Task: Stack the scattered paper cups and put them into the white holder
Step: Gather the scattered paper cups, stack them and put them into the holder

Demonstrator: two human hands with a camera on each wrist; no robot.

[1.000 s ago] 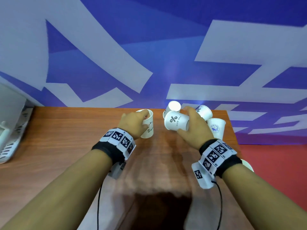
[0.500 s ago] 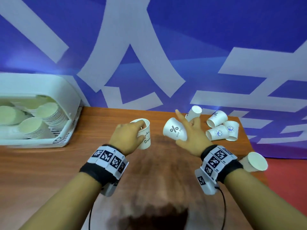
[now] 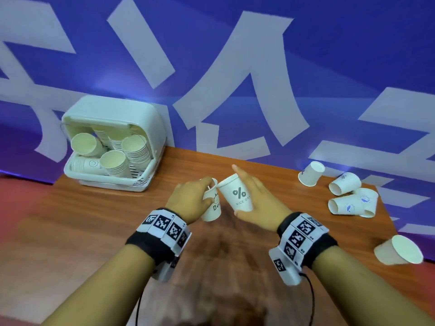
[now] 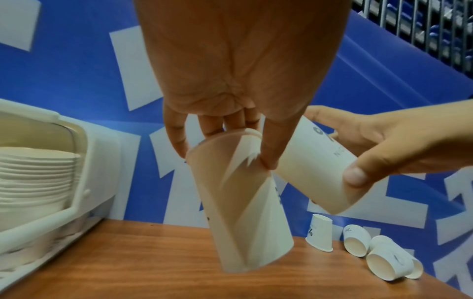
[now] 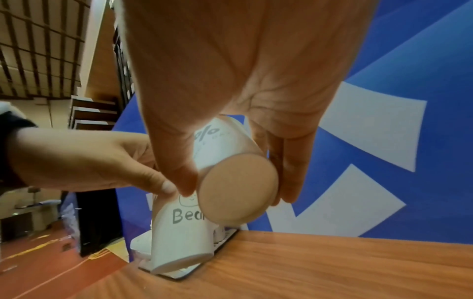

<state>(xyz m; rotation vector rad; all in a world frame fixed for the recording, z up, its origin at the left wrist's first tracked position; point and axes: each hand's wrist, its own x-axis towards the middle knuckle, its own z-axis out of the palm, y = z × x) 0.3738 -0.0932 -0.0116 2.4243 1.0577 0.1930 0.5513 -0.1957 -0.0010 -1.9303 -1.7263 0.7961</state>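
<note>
The left hand (image 3: 191, 201) grips the Bear cup (image 3: 211, 208); the right hand (image 3: 261, 208) pinches the percent cup (image 3: 237, 196) beside it, both right of the white holder (image 3: 113, 144) above the bench (image 3: 98, 215). Tilted rims could jam or crumple when nesting.

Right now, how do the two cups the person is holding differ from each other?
The cup in the left hand reads "Bear" with a small face drawing; the cup in the right hand shows a percent sign and "NICE DAY". The "Bear" cup hangs nearly upright, pinched at its rim; the percent cup is tilted, held round its side, its rim leaning toward the other's. Both are white paper cups, held above the table, not yet nested.
</note>
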